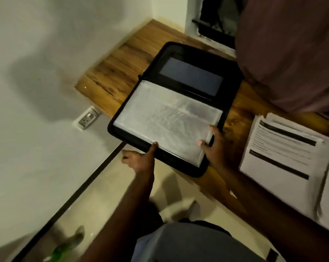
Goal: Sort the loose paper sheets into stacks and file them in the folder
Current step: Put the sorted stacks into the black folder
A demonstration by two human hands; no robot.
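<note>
The open folder (171, 103) hangs over the surface (110, 76) edge, its long side pointing away; left hand (141, 157) and right hand (214, 146) grip its near edge beside paper sheets (284, 154).

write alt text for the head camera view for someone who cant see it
Both hands hold an open black zip folder at its near edge, the left hand under the corner, the right hand gripping the clear plastic sleeve inside. It lies on a wooden desk, with printed paper sheets stacked to the right.
</note>
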